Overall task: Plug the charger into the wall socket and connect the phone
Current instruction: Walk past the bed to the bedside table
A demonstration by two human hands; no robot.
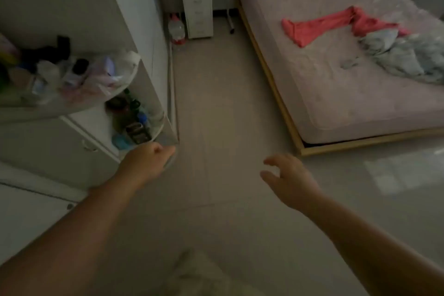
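Observation:
No charger, phone or wall socket shows in the head view. My left hand reaches forward with its fingers curled shut, close to the lower corner of the white shelf unit, and I see nothing in it. My right hand hovers over the bare floor with its fingers spread and empty. The picture is dim and blurred.
The shelf unit's rounded shelves hold bags, bottles and jars at the left. A low bed with a pink sheet, a red cloth and a grey blanket lies at the right. A white drawer cabinet and a water bottle stand at the back. Tiled floor runs between.

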